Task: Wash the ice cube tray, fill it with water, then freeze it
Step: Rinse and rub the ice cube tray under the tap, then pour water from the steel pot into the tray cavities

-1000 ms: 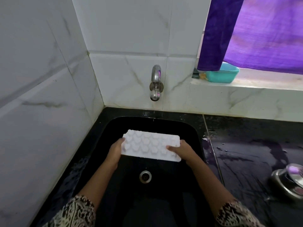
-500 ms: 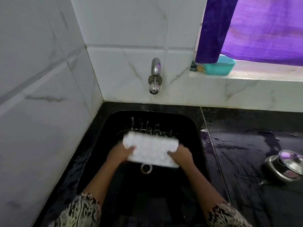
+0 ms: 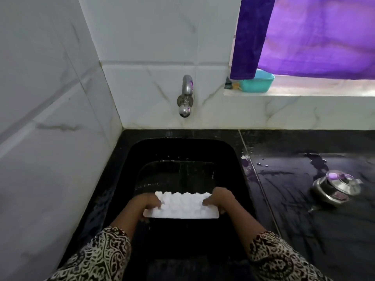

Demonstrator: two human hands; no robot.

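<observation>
A white ice cube tray (image 3: 181, 205) is held low over the black sink (image 3: 129, 169), turned so its bumpy underside faces up. My left hand (image 3: 147, 201) grips its left end and my right hand (image 3: 219, 199) grips its right end. The tray sits nearer me than the steel tap (image 3: 185, 96) on the back wall. No water stream shows at the tap. The sink drain is hidden behind the tray.
White marble-look tiles close the left and back sides. A wet black counter (image 3: 304, 189) lies to the right with a lidded steel pot (image 3: 337, 189) on it. A teal tub (image 3: 256, 84) sits on the window ledge under a purple curtain (image 3: 304, 35).
The tray has tipped over from cavities-up to underside-up and come down and toward me in the sink. Water droplets sprayed off it half a second ago.
</observation>
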